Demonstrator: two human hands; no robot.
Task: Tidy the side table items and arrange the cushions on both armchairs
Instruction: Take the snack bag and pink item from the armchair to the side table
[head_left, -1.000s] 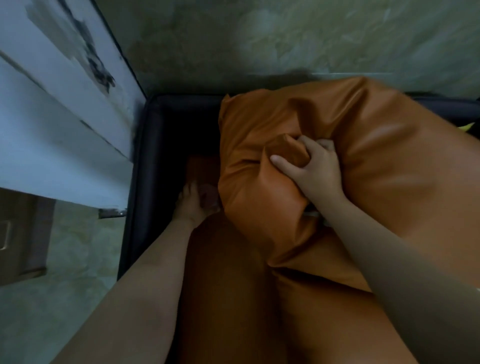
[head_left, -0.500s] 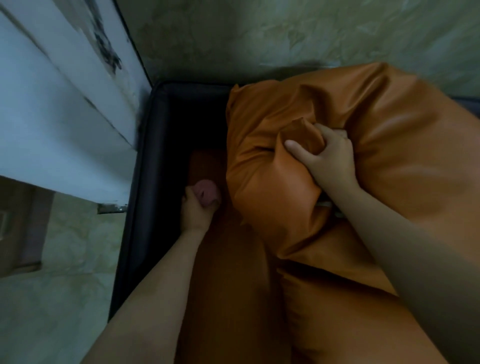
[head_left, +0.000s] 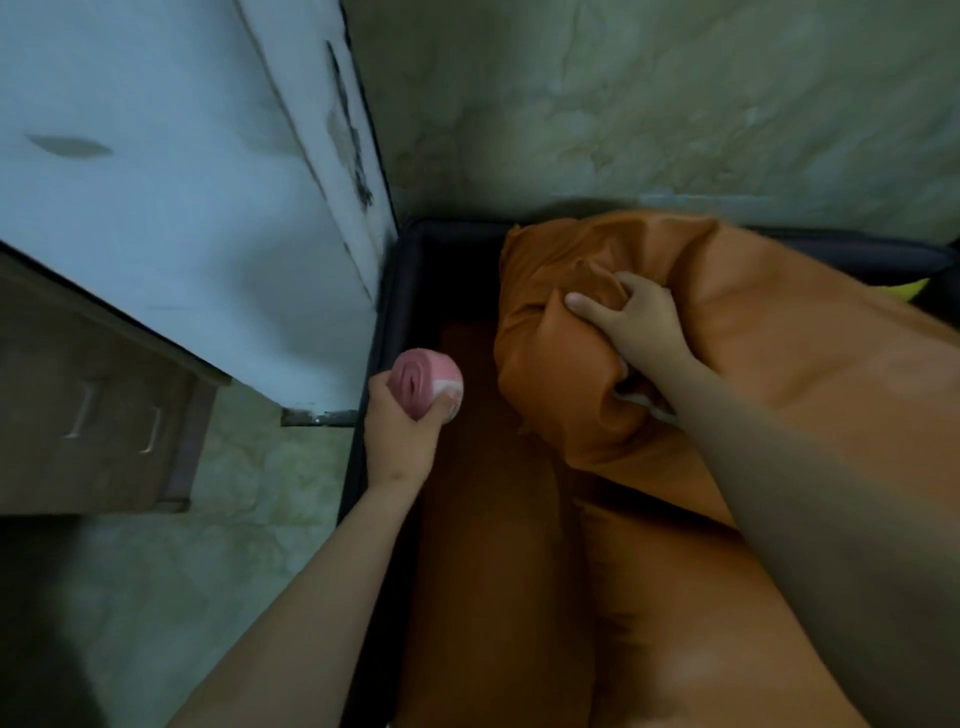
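Cushion (head_left: 649, 332) bunched in the right hand (head_left: 636, 332) grip, lifted off the orange seat (head_left: 493, 545), left hand (head_left: 402, 441) closed around a pink roll (head_left: 423, 382) by the chair's dark arm (head_left: 387, 312), white door (head_left: 182, 208) beside it

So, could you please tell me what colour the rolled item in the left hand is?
Pink, with a whitish band, in the head view: rolled item.
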